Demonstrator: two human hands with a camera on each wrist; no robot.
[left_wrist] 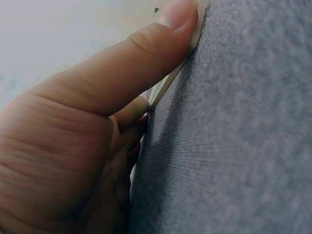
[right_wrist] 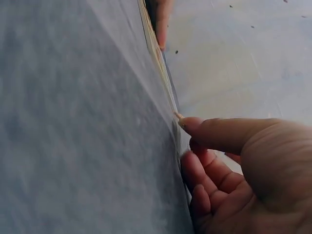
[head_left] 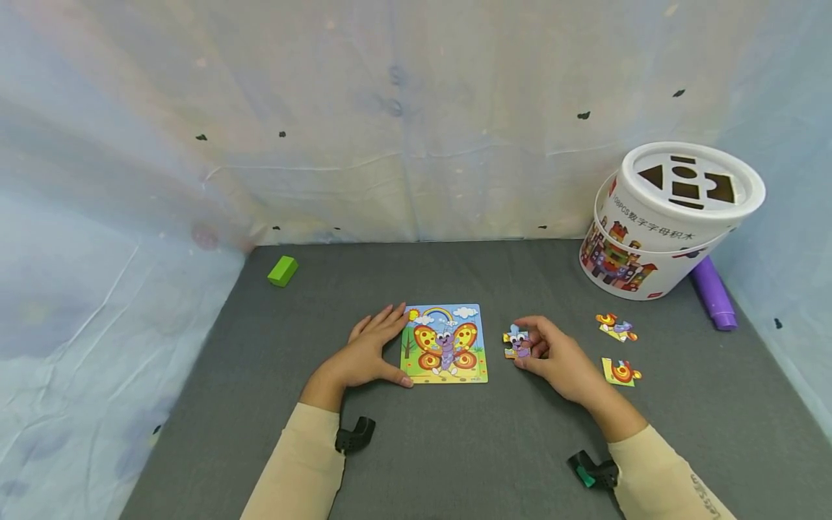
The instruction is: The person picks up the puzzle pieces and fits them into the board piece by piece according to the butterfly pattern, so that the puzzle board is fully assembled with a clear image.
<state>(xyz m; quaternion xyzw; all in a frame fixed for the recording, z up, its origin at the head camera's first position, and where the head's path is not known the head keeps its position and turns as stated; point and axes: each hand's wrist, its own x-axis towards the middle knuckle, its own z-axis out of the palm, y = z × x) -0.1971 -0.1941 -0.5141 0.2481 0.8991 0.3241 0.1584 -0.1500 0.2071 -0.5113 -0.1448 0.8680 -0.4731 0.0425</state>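
Note:
A square puzzle board (head_left: 445, 344) with a butterfly picture lies flat on the table. My left hand (head_left: 375, 352) rests at its left side, fingers stretched toward the upper left corner and thumb on the lower left corner. In the left wrist view the thumb (left_wrist: 151, 46) presses along the board's thin edge. To the right of the board, my right hand (head_left: 552, 355) pinches a puzzle piece (head_left: 516, 342) showing the butterfly's purple face. The right wrist view shows that piece's edge (right_wrist: 179, 116) at the thumb tip, with the other fingers curled beneath.
Two loose clumps of puzzle pieces lie right of my right hand, an upper one (head_left: 616, 327) and a lower one (head_left: 621, 373). A white bucket (head_left: 676, 224) with a shape-cutout lid stands at the back right, beside a purple cylinder (head_left: 713, 295). A green block (head_left: 282, 271) sits far left.

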